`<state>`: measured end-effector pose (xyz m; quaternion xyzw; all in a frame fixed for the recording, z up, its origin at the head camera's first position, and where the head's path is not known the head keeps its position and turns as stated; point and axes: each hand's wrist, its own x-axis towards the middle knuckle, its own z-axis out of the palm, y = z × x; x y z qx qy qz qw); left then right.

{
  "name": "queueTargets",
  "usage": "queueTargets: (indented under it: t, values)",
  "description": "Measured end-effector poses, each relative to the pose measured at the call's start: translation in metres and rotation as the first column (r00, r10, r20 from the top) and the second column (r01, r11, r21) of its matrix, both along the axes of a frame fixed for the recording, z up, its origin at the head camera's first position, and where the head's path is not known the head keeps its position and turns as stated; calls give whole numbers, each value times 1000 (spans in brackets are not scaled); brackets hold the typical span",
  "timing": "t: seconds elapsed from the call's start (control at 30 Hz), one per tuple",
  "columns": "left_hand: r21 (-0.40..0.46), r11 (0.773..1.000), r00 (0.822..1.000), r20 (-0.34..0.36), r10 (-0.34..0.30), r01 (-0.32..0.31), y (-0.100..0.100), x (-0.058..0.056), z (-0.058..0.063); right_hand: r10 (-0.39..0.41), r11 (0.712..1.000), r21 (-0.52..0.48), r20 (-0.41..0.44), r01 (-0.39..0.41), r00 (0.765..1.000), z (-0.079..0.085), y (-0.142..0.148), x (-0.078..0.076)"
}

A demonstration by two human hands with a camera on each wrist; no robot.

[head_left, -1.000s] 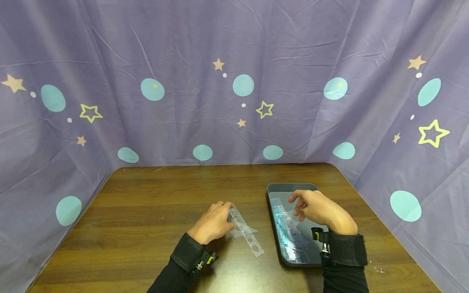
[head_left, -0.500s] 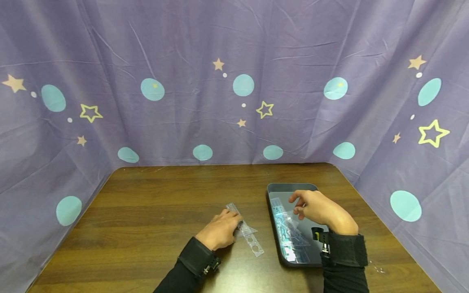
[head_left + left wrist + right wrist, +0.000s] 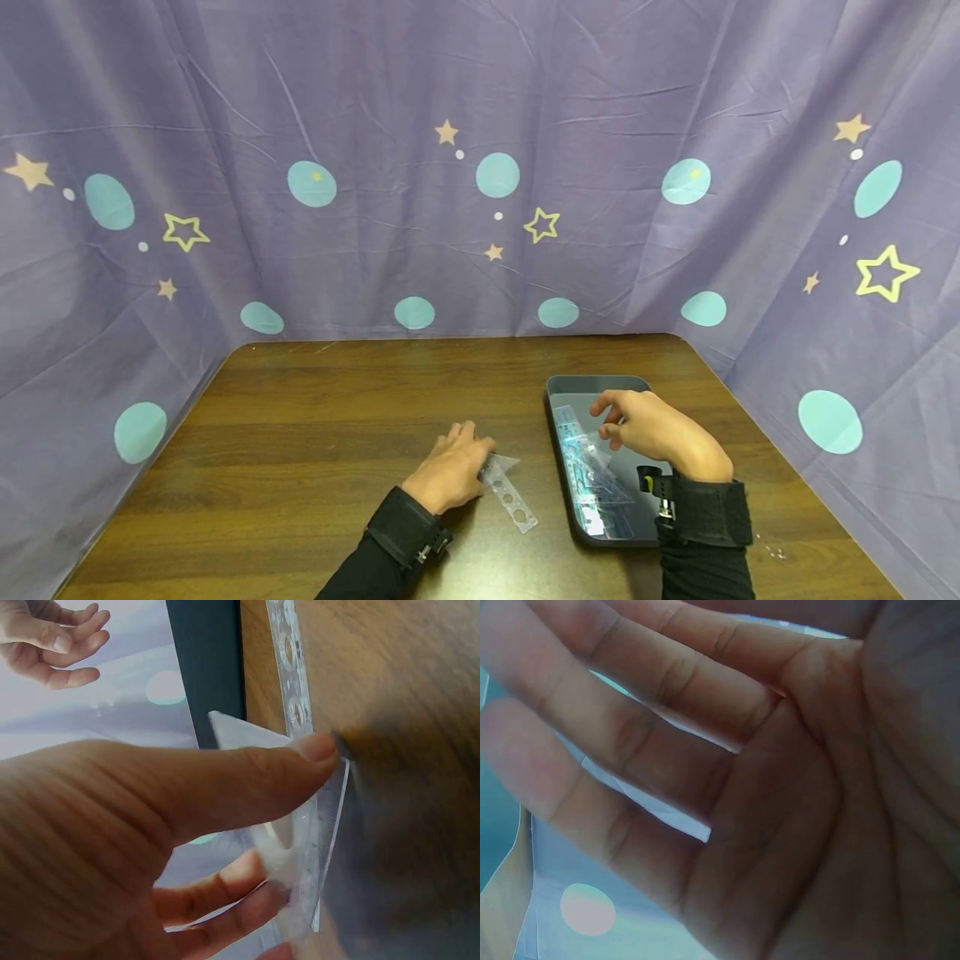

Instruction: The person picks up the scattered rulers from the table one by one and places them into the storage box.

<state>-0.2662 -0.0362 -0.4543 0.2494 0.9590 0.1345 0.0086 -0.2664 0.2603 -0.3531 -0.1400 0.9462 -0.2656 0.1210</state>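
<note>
Near the middle of the table, my left hand (image 3: 450, 471) pinches a clear plastic ruler (image 3: 513, 505) with round holes, together with a clear triangular set square (image 3: 506, 461). In the left wrist view the thumb lies across both pieces, and fingers show behind them; the set square's pointed corner (image 3: 236, 731) juts out past the thumb. Over the dark grey tray (image 3: 600, 384), my right hand (image 3: 652, 425) hangs with loosely bent fingers and holds nothing. Its bare palm (image 3: 780, 825) fills the right wrist view.
Inside the tray, along its left side, lie a blue-tinted clear ruler (image 3: 572, 446) and a clear set square (image 3: 606, 486), overlapping. Small white bits (image 3: 772, 550) lie on the wooden table (image 3: 315, 433) right of the tray. A purple patterned curtain (image 3: 390, 167) surrounds the table.
My left hand has shifted right along the ruler and now grips it with the set square. Both pieces have turned and slid slightly. The right hand has stayed still.
</note>
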Motion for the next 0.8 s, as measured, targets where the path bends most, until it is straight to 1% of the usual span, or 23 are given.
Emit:
queueTargets:
  t: [0.07, 0.17, 0.3, 0.37, 0.43, 0.5, 0.57, 0.67, 0.73, 0.8]
  values:
    - [-2, 1000, 1000, -12, 2, -2, -1, 0, 0, -1, 1000, 2, 0, 1, 1000, 0, 0, 0]
    - [11, 1000, 999, -50, -8, 9, -4, -1, 0, 2, 1000, 5, -3, -2, 1000, 1, -1, 1]
    - [34, 999, 994, -99, -38, 42, -8, -2, 2, 6, 1000, 8, -8, -5, 1000, 1, -1, 1]
    - [45, 997, 994, -100, -51, 55, -10, -2, 5, 9, 1000, 8, -13, -9, 1000, 1, -1, 1]
    - [74, 994, 994, -91, -68, 74, -11, -2, 7, 13, 1000, 7, -18, -13, 1000, 1, -2, 1]
    - [121, 989, 995, -62, -76, 83, -12, -2, 11, 17, 1000, 5, -20, -17, 1000, 1, -2, 1]
    - [168, 981, 995, -47, -86, 93, -12, -2, 14, 20, 1000, 6, -21, -20, 1000, 1, -2, 1]
    - [224, 970, 995, -49, -90, 98, -11, -2, 20, 26, 1000, 11, -25, -26, 999, 2, -3, 2]
    - [242, 965, 994, -69, -86, 100, -9, -2, 23, 33, 999, 14, -30, -33, 999, 2, -4, 2]
    - [268, 959, 995, -69, -73, 89, -7, -3, 26, 43, 999, 17, -43, -42, 998, 2, -6, 3]
